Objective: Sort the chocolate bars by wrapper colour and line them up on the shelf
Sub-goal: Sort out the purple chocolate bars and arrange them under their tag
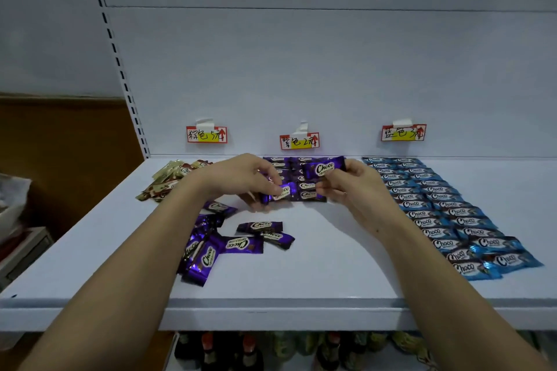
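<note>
Over a white shelf (331, 265), our left hand (241, 178) and right hand (346, 184) each pinch a purple bar (324, 168); loose bars (217, 245) lie below the left.

I see three handwritten price labels taped to the white back panel (331, 69): the left label (206, 134), the middle label (299, 141) and the right label (404, 132), each red-bordered with a yellow patch and a red arrow. A slotted upright (120, 69) runs up the panel's left edge. Below, on a lower level, stand what look like dark bottles (229, 351) with reddish caps, too dim to be sure. At far left sits a pale box (13, 205).
</note>
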A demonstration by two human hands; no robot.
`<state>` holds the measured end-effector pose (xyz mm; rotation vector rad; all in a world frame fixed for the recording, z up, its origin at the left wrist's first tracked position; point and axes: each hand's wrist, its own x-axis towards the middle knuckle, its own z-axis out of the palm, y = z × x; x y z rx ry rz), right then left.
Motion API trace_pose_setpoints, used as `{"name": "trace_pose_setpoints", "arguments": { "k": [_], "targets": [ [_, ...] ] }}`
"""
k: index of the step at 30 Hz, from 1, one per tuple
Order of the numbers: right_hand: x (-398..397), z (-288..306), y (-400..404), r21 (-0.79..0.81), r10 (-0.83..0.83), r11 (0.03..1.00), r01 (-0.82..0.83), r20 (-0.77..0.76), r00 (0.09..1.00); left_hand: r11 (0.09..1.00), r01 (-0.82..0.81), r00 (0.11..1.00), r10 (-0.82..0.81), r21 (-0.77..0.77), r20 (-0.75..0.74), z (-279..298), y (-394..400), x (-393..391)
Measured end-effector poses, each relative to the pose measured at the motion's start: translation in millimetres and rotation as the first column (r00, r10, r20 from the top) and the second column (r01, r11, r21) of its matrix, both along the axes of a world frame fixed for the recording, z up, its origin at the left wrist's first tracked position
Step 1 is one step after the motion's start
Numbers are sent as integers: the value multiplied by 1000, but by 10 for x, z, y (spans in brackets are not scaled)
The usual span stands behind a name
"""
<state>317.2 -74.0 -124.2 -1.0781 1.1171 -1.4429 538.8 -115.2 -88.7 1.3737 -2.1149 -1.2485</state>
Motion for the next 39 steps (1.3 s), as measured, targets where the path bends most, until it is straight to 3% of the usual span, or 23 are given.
{"name": "trace_pose_setpoints", "arguments": {
  "k": [4,7,11,14,20,29,39],
  "targets": [
    [-41,12,14,-31,-22,999,21,-13,1000,962,-177,984,168,-209,-62,6,-40,119],
    [-51,13,-1,-25,-55,998,54,-65,996,958,-204,967,165,-201,-196,11,-47,209],
    [-99,-28,-27,-71,-183,981,180,-50,982,968,-145,989,135,-204,-58,-50,-83,251],
    [-148,-81,-31,-128,-236,967,220,-121,964,980,-78,997,72,-183,-42,-91,-73,208],
    [-111,-137,-32,-191,-262,962,197,-427,866,981,-36,997,49,-193,62,-178,-29,139],
    [-73,-197,-53,-192,-181,978,85,-566,804,947,-44,985,94,-317,145,-261,-78,99],
    [-40,-214,-40,-204,-130,979,10,-587,799,860,-162,980,197,-483,22,-224,-99,95]
  ]
}}
